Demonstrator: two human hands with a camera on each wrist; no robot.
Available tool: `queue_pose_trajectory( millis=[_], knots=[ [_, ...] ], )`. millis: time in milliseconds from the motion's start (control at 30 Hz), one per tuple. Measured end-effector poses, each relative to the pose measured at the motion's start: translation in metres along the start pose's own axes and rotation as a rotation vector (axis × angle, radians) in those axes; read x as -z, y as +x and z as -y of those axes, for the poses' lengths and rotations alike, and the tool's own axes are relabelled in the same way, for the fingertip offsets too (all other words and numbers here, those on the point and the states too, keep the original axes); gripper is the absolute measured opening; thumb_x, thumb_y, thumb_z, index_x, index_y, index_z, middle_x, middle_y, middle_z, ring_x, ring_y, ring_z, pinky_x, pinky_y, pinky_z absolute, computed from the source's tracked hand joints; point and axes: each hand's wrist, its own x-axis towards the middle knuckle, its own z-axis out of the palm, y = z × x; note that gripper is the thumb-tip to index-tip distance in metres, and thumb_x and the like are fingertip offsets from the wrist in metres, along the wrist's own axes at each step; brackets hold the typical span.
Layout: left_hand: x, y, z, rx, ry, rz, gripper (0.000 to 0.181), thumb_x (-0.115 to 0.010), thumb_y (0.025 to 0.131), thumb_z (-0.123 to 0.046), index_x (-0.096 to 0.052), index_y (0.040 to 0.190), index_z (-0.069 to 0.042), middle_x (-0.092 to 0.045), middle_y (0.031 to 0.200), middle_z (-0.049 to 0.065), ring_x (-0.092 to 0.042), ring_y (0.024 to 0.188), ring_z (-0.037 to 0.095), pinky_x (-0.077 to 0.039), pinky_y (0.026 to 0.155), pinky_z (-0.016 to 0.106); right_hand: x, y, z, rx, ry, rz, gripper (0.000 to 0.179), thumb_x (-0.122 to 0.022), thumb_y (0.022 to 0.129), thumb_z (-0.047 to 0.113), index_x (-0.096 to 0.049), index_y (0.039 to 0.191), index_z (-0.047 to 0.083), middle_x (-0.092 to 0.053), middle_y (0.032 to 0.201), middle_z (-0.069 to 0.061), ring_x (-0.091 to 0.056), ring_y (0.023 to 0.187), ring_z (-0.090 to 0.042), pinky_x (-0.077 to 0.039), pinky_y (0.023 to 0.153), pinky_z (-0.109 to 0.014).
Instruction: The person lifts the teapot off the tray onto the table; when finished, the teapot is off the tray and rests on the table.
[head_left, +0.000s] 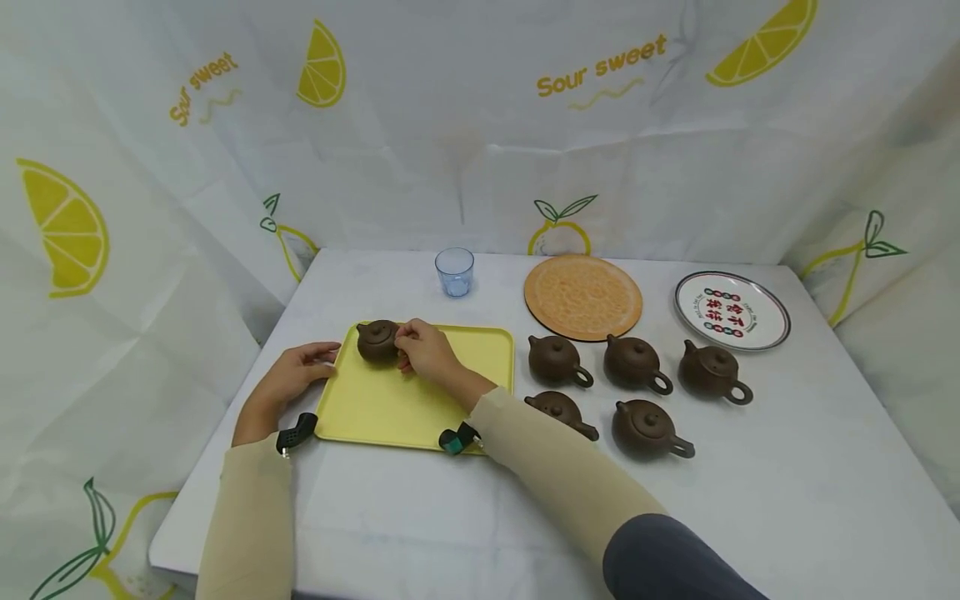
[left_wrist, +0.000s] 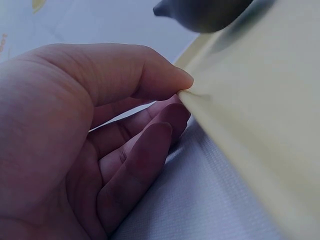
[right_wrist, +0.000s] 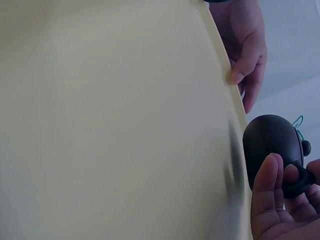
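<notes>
A yellow tray (head_left: 390,408) lies on the white table. In its far left corner stands a brown clay teapot (head_left: 377,340), and my right hand (head_left: 424,350) holds it by the handle (right_wrist: 298,181). The teapot (right_wrist: 272,145) sits just inside the tray's rim (right_wrist: 222,85). My left hand (head_left: 300,367) pinches the tray's left edge (left_wrist: 200,100), thumb (left_wrist: 165,75) on top, fingers (left_wrist: 150,145) beneath. Only the teapot's spout and belly (left_wrist: 200,12) show in the left wrist view.
Several more brown teapots (head_left: 633,362) stand in two rows right of the tray. Behind them lie an orange round plate (head_left: 582,296) and a white patterned plate (head_left: 732,310). A blue glass cup (head_left: 454,272) stands at the back. Lemon-print cloth walls enclose the table.
</notes>
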Motion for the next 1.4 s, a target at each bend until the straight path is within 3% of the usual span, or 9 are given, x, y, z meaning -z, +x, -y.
queue_pose_trajectory(
  millis=[267,567,933,1267,1400],
  knots=[
    [0.001,-0.001,-0.003,-0.005,-0.025,0.007,0.055,-0.069,0.088,-0.009,-0.051,0.139,0.0,-0.057,0.126,0.02,-0.054,0.1,0.01,-0.043,0.081,0.016,0.016,-0.019,0.016,0.003,0.035,0.007,0.008,-0.053,0.1,0.012,-0.059,0.099,0.006,-0.06,0.088,-0.017,-0.064,0.069,-0.026,-0.056,0.064,-0.038],
    [-0.003,-0.017,-0.03,-0.001,-0.043,0.015,0.052,-0.065,0.09,-0.003,-0.049,0.138,0.006,-0.055,0.127,0.025,-0.054,0.099,0.008,-0.043,0.081,0.015,0.039,-0.039,0.034,0.039,0.063,0.044,0.011,-0.052,0.1,0.011,-0.058,0.103,0.002,-0.058,0.092,-0.022,-0.064,0.069,-0.027,-0.056,0.066,-0.039],
    [0.0,0.001,0.002,-0.013,-0.01,0.002,0.055,-0.07,0.089,-0.013,-0.052,0.139,-0.003,-0.057,0.126,0.018,-0.054,0.103,0.011,-0.042,0.084,0.018,0.078,-0.064,0.044,0.071,0.067,0.003,0.01,-0.052,0.099,0.008,-0.056,0.104,0.0,-0.057,0.085,-0.015,-0.064,0.068,-0.028,-0.055,0.064,-0.037],
    [0.001,0.003,0.003,-0.079,0.018,-0.001,0.053,-0.071,0.087,-0.01,-0.054,0.136,0.002,-0.06,0.123,0.02,-0.056,0.102,0.011,-0.043,0.083,0.017,0.131,-0.09,0.039,0.09,0.079,-0.077,0.014,-0.049,0.1,0.007,-0.054,0.105,-0.004,-0.055,0.085,-0.017,-0.062,0.067,-0.025,-0.055,0.064,-0.036],
    [0.003,0.001,0.001,-0.056,0.022,0.006,0.054,-0.07,0.088,-0.012,-0.053,0.137,0.001,-0.058,0.125,0.02,-0.055,0.104,0.013,-0.042,0.083,0.017,0.152,-0.103,0.04,0.079,0.065,-0.128,0.015,-0.051,0.099,0.009,-0.054,0.105,-0.005,-0.055,0.084,-0.018,-0.062,0.066,-0.024,-0.055,0.063,-0.035]
  ],
)
